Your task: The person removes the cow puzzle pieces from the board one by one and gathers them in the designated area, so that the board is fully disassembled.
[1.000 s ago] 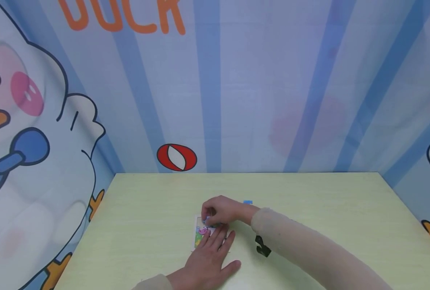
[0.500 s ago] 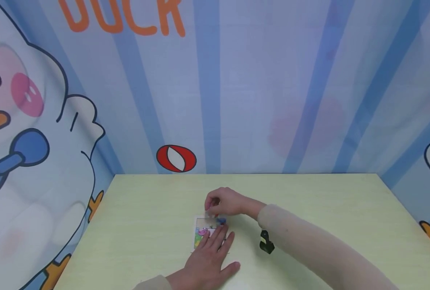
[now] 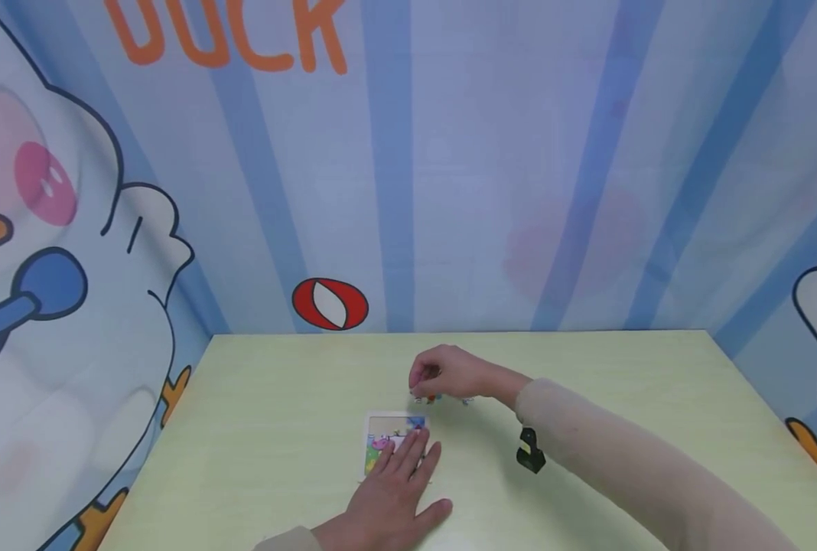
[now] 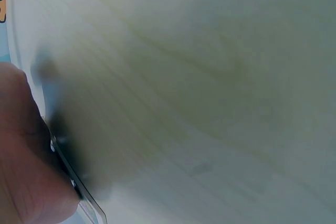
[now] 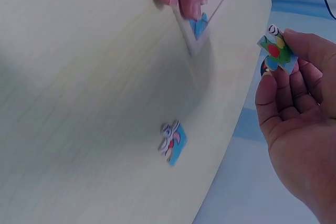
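Observation:
My left hand (image 3: 395,490) lies with straight fingers over a small white-framed jigsaw puzzle board (image 3: 366,451), covering its lower right part. Several pieces show in the frame: a pink pig figure at the left and a blue piece (image 3: 417,422) in the upper right corner. The upper left of the board shows a bare beige base. Beyond the board, my right hand (image 3: 453,371) is raised above the table. Between thumb and index finger it pinches a puzzle piece (image 5: 277,50) printed green, red and blue. Another puzzle piece (image 5: 172,142), blue and white, lies loose on the table.
The pale yellow table (image 3: 587,428) runs back to a blue striped curtain (image 3: 450,191) with cartoon ducks. A black object (image 3: 530,451) hangs beneath the right sleeve. The left wrist view mostly shows blurred tabletop.
My right hand has moved from above the board back and to the right, lifting a puzzle piece off it. The blue corner piece has come into sight. My left hand stays on the board.

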Action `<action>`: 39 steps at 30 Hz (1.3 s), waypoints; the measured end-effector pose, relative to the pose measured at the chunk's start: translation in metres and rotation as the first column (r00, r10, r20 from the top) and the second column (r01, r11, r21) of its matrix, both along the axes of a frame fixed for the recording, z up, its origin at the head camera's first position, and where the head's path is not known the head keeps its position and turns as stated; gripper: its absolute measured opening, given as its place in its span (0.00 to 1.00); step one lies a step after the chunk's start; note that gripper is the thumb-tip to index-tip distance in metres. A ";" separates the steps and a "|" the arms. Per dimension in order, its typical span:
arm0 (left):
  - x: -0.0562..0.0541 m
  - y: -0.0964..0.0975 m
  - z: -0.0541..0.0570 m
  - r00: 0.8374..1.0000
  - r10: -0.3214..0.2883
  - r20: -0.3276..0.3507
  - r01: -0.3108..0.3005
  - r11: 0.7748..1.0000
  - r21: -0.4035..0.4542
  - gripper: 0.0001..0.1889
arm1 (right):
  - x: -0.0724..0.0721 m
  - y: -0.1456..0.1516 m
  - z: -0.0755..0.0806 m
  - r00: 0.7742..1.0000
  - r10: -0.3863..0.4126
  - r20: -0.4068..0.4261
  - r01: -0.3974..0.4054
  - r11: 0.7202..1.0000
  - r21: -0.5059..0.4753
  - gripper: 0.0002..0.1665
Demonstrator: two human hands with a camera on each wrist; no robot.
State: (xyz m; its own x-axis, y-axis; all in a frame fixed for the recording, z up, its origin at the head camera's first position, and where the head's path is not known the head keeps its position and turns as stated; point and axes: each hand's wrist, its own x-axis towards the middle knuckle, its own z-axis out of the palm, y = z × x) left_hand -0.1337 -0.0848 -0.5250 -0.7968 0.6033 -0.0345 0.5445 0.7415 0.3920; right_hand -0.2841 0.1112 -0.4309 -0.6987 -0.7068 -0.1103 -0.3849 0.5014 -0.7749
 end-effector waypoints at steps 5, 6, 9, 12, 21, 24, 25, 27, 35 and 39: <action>0.001 0.001 0.002 1.000 -0.002 -0.023 0.002 1.000 -0.003 0.44 | -0.001 0.015 0.002 1.000 -0.017 -0.001 0.017 1.000 0.020 0.02; 0.001 0.001 0.002 1.000 -0.002 -0.029 0.002 1.000 -0.006 0.44 | -0.002 0.018 0.002 1.000 -0.022 -0.005 0.022 0.999 0.029 0.02; 0.002 0.002 0.003 0.999 -0.001 -0.036 0.001 1.000 -0.012 0.44 | -0.004 0.027 0.002 0.999 -0.034 -0.023 0.035 0.998 0.049 0.03; 0.002 0.002 0.004 0.999 0.003 -0.044 -0.004 1.000 -0.023 0.44 | -0.006 0.035 0.000 0.999 -0.029 -0.046 0.032 0.998 0.058 0.03; 0.006 0.003 0.015 1.000 0.009 -0.020 -0.010 0.999 -0.043 0.42 | -0.013 0.061 -0.005 0.994 -0.005 -0.106 0.015 0.996 0.093 0.02; 0.006 0.003 0.016 1.000 0.003 -0.009 -0.004 0.999 -0.045 0.43 | -0.014 0.069 -0.007 0.994 -0.012 -0.104 0.023 0.994 0.110 0.02; 0.006 0.003 0.015 1.000 0.003 -0.014 -0.004 0.999 -0.041 0.43 | -0.014 0.071 -0.008 0.994 -0.016 -0.106 0.029 0.993 0.115 0.03; 0.006 0.002 0.014 1.000 0.004 -0.024 -0.004 0.999 -0.037 0.42 | -0.013 0.076 -0.009 0.994 -0.023 -0.109 0.036 0.992 0.124 0.03; 0.005 0.002 0.009 0.999 0.000 -0.052 -0.002 1.000 -0.025 0.43 | -0.014 0.088 -0.019 0.992 -0.077 -0.099 0.092 0.982 0.168 0.03; 0.005 0.002 0.010 0.999 -0.001 -0.043 0.000 1.000 -0.013 0.43 | -0.015 0.091 -0.024 0.991 -0.101 -0.088 0.115 0.978 0.175 0.03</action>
State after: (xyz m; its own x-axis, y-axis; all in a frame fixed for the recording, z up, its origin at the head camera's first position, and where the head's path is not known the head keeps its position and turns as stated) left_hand -0.1290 -0.0830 -0.5148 -0.7974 0.6034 -0.0080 0.5611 0.7463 0.3580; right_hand -0.2988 0.2024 -0.4552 -0.7815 -0.6004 -0.1699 -0.3769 0.6713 -0.6383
